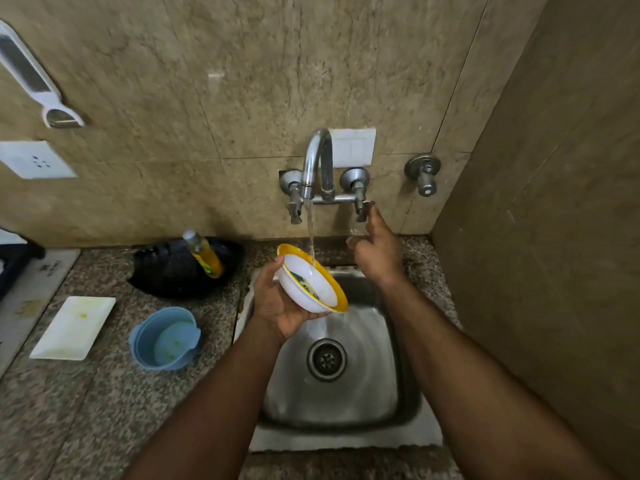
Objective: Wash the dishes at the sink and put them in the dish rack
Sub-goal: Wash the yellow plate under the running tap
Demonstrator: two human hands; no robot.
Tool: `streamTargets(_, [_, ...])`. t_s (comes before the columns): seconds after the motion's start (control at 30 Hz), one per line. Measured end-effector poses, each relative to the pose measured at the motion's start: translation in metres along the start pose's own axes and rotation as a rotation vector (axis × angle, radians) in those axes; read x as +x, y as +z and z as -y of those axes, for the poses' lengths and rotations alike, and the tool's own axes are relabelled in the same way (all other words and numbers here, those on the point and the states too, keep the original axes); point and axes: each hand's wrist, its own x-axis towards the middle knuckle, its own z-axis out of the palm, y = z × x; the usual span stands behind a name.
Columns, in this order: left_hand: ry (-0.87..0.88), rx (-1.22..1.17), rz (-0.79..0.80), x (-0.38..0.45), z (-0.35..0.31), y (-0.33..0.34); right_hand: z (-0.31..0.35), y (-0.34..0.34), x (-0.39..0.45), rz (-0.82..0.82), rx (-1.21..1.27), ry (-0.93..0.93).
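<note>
L hand [277, 306] cups white bowl w/ yellow rim [313, 280] from below, fingers curled round its underside, bowl tilted over sink [346, 403]. Water stream [310, 230] from tap spout [317, 161] lands inside bowl. R hand [375, 251] up at R tap handle [362, 211], index finger touching it, other fingers loosely bent; gripping nothing that I can see. On worktop [86, 410] to L: blue bowl [166, 337], white rect. plate [74, 327], soap bottle [204, 254] leaning in black dish rack [166, 271].
</note>
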Motion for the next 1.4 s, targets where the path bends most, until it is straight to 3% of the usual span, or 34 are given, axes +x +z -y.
streamTargets(0.2, [0.031, 0.030, 0.015, -0.005, 0.002, 0.003, 0.002, -0.013, -0.007, -0.028, -0.416, -0.177])
streamTargets(0.27, [0.032, 0.058, 0.036, -0.008, 0.005, 0.004, -0.004, -0.011, -0.015, 0.038, -0.537, -0.171])
streamTargets(0.33, [0.064, 0.042, 0.069, -0.015, 0.008, 0.005, -0.015, -0.001, -0.023, 0.189, -0.602, -0.040])
streamTargets(0.4, [0.126, -0.001, 0.077, -0.021, 0.010, 0.002, -0.026, 0.009, -0.033, 0.303, -0.461, 0.169])
streamTargets(0.47, [0.149, -0.012, 0.080, -0.024, 0.009, -0.004, -0.035, 0.014, -0.044, 0.328, -0.149, 0.347])
streamTargets(0.57, [0.191, 0.012, -0.047, -0.022, 0.007, -0.013, -0.044, 0.013, -0.048, 0.265, 0.085, 0.416])
streamTargets(0.63, [0.208, 0.066, -0.180, -0.018, 0.006, -0.019, -0.046, 0.011, -0.046, 0.161, 0.052, 0.352])
streamTargets(0.8, [0.172, 0.498, -0.407, -0.018, 0.008, -0.023, -0.042, 0.002, -0.044, 0.042, -0.194, -0.005])
streamTargets(0.97, [0.300, 0.628, -0.358, -0.021, 0.001, -0.034, -0.031, -0.004, -0.047, 0.019, -0.223, -0.231])
streamTargets(1.4, [0.821, 1.024, -0.283, -0.034, -0.028, -0.015, -0.010, -0.026, -0.049, 0.004, -0.250, -0.481])
